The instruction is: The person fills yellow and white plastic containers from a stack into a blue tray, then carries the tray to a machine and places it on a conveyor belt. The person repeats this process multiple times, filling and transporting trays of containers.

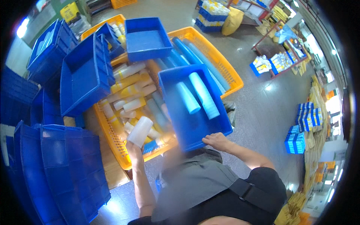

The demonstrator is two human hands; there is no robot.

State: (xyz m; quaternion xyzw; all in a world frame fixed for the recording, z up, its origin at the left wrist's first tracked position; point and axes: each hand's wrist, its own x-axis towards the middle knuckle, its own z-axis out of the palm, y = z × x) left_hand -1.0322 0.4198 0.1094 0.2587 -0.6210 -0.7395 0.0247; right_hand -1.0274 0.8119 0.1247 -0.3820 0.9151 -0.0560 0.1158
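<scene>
Left hand (133,147): closed around white cup stack (140,131), lifting it over orange basket (120,155).
Right hand (216,140): gripping blue bin (193,129) rim, steadying.
Advice: keeping stack level, laying beside bin's stacks (198,95).

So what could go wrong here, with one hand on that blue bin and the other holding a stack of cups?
The blue bin rests tilted on the orange crate, held only by the right hand; it might slide and spill its two cup stacks. The left hand grips the white cup stack low, so it could topple.
</scene>
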